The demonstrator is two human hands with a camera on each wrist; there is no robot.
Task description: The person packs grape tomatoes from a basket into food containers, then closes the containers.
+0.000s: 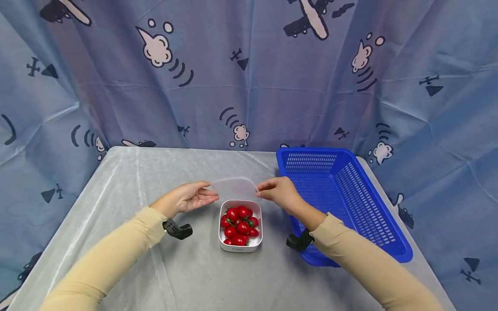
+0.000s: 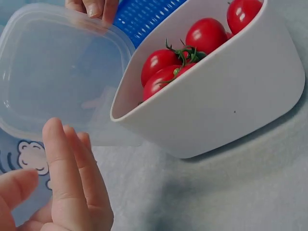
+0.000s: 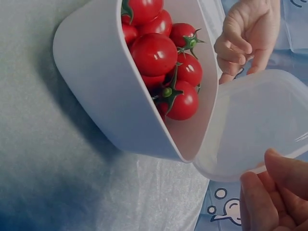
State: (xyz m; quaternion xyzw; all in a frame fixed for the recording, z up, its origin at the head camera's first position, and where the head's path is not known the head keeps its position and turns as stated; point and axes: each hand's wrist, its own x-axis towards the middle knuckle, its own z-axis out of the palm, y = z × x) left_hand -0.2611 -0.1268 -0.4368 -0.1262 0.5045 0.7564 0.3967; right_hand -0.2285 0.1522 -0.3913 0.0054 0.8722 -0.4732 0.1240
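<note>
A white box [image 1: 241,249] stands on the table, holding several red tomatoes [image 1: 242,226] with green stems. Just beyond its far rim, a translucent plastic lid [image 1: 235,190] is held up, tilted. My right hand [image 1: 281,193] pinches the lid's right edge between thumb and fingers, as the right wrist view shows close up. On the other side, my left hand [image 1: 194,197] has its fingers extended and the thumb apart. Its fingertips [image 2: 54,126] overlap the lid's near edge in the left wrist view, and nothing is gripped between them.
To the right lies a large blue plastic basket [image 1: 402,252] with slotted walls, partly behind my right forearm. A pale cloth covers the table [image 1: 128,185]. Behind it hangs a blue curtain [image 1: 218,56] printed with planes and clouds.
</note>
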